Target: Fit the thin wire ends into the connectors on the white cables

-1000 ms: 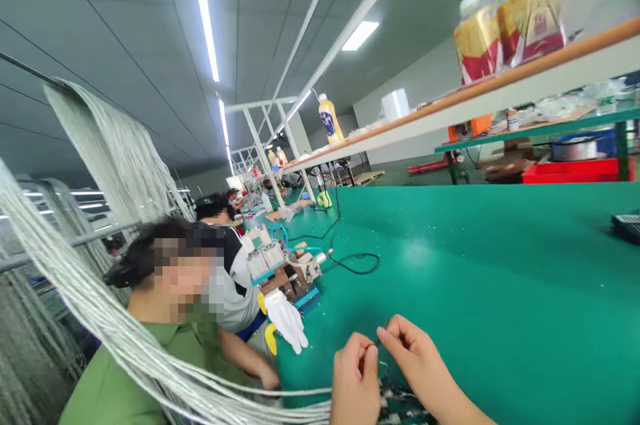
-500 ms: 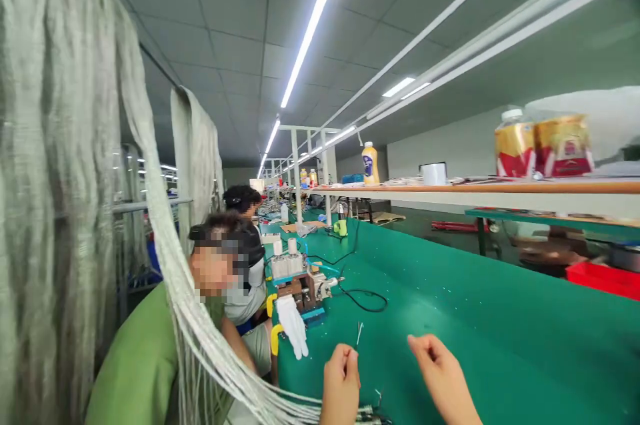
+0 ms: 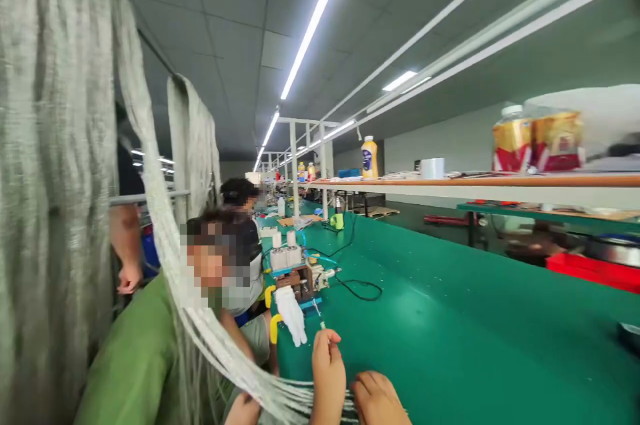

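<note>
Left hand (image 3: pixel 327 371) pinches thin wire (image 3: pixel 317 310) over green table (image 3: pixel 450 345).

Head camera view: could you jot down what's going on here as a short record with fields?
Place: long green table under a shelf
Left hand: raised, pinching a thin wire end
Right hand: resting low on the table, fingers curled
Wire bundle: pale strands draping from the left to the hands
Nearby: white glove, small machine, co-worker in a green shirt
</note>
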Demonstrator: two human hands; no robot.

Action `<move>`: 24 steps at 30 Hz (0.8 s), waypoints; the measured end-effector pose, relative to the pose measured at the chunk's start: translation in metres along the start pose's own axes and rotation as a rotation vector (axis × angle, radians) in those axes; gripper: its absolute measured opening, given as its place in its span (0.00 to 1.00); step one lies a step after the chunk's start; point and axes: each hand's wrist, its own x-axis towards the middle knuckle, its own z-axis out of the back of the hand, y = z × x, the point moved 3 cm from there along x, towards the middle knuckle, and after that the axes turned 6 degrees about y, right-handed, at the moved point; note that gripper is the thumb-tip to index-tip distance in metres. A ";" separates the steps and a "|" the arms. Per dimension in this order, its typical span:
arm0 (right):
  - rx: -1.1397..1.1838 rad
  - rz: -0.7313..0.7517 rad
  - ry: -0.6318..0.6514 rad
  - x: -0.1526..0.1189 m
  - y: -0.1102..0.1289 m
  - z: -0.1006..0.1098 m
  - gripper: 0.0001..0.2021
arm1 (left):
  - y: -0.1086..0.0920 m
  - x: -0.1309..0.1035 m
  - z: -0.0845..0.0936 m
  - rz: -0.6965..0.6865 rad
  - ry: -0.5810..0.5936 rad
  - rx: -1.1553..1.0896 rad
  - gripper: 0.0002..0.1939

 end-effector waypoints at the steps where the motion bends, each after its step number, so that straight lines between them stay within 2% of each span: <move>1: -0.016 -0.047 0.000 0.002 0.002 0.002 0.15 | -0.004 0.000 0.001 -0.068 0.033 0.089 0.06; 3: -0.039 -0.106 0.023 0.007 0.008 0.009 0.12 | -0.010 0.001 0.004 -0.201 0.051 0.279 0.11; 6: -0.007 -0.151 0.152 0.014 0.020 0.029 0.06 | -0.018 0.006 0.013 -0.289 -0.043 0.541 0.16; 9: 0.069 -0.145 0.294 0.017 0.027 0.055 0.12 | -0.025 0.010 0.018 -0.259 -0.103 0.819 0.16; 11: 0.096 -0.121 0.350 0.019 0.028 0.068 0.16 | -0.027 0.013 0.016 -0.229 -0.062 0.912 0.15; 14: 0.142 -0.117 0.367 0.020 0.027 0.077 0.17 | -0.024 0.016 0.010 -0.199 0.044 0.903 0.17; 18: 0.189 -0.114 0.422 0.022 0.024 0.070 0.19 | -0.010 0.021 0.006 -0.095 0.094 0.879 0.20; 20: 0.199 -0.114 0.426 0.023 0.023 0.060 0.18 | -0.005 0.022 0.005 -0.110 0.116 0.866 0.19; 24: 0.182 -0.147 0.276 0.027 0.018 0.028 0.12 | 0.006 0.023 0.004 -0.230 0.133 0.848 0.19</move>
